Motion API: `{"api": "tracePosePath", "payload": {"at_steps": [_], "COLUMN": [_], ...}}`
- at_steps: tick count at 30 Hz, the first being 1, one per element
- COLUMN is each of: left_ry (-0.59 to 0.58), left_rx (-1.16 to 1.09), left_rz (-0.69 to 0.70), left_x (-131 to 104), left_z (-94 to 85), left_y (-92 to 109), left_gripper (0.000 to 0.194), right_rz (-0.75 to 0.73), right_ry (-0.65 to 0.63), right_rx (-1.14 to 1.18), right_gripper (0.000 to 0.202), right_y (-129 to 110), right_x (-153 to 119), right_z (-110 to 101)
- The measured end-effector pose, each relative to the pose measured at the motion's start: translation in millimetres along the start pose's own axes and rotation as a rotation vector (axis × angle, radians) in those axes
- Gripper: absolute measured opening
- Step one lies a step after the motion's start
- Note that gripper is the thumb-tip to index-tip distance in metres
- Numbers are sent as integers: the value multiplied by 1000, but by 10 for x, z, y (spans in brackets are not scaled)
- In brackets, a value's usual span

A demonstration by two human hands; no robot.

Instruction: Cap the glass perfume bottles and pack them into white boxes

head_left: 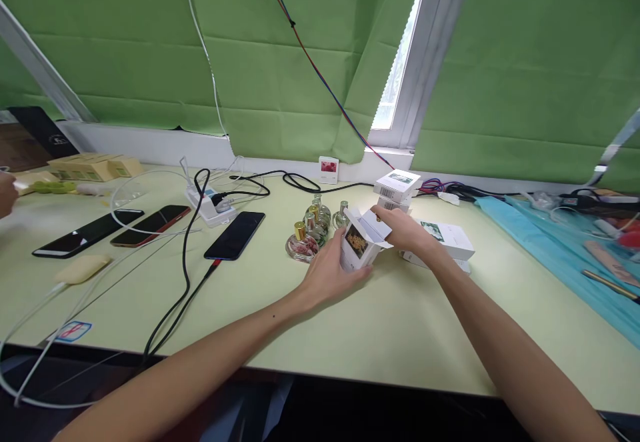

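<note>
My left hand (327,269) is wrapped round a small white carton (356,245) with a picture of yellow flowers on its front. The carton is tilted and its top flaps stand open. My right hand (399,230) is closed at the carton's open end. A tiny gold-brown bit shows by its fingertips; the rest of what it holds is hidden. Left of the carton, several small glass perfume bottles (303,247) with gold or silver caps stand in a row. Another bottle (341,215) with a silver cap stands just behind the carton.
White cartons (397,185) are stacked behind my right hand, and more cartons (453,239) lie to its right. Phones (235,235), a power strip (210,209) and cables cover the left. Blue plastic sheeting (540,242) lies right. Another person's hand (6,194) shows at the left edge.
</note>
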State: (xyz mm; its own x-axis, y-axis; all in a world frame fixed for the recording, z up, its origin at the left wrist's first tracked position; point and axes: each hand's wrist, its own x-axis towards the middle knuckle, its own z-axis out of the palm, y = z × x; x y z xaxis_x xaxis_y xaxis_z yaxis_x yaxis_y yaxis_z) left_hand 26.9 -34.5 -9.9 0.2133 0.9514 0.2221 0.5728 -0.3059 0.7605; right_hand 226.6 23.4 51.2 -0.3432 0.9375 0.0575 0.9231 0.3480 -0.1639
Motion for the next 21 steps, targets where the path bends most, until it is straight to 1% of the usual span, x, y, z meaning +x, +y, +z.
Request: {"api": "tracePosePath", "payload": {"at_steps": [4, 8, 12, 15, 18, 21], "left_ry": [-2, 11, 16, 29, 42, 59], "left_rx": [-20, -25, -26, -30, -52, -61], "left_rz": [2, 12, 28, 49, 66, 87], "left_x": [2, 1, 6, 16, 28, 40], "left_z": [-2, -6, -3, 2, 10, 24], "left_y": [-3, 9, 16, 5, -19, -42], "left_gripper": [92, 87, 77, 77, 78, 76], "right_rz": [-26, -46, -22, -19, -26, -59], "right_ry": [98, 187, 237, 257, 276, 351], "right_rx": [71, 146, 188, 193, 205, 257], "right_gripper": [54, 62, 66, 68, 66, 57], "right_y": [47, 70, 68, 74, 102, 144], "right_x": [-74, -151, -204, -219, -213, -197], "right_z": [117, 211, 263, 285, 311, 341]}}
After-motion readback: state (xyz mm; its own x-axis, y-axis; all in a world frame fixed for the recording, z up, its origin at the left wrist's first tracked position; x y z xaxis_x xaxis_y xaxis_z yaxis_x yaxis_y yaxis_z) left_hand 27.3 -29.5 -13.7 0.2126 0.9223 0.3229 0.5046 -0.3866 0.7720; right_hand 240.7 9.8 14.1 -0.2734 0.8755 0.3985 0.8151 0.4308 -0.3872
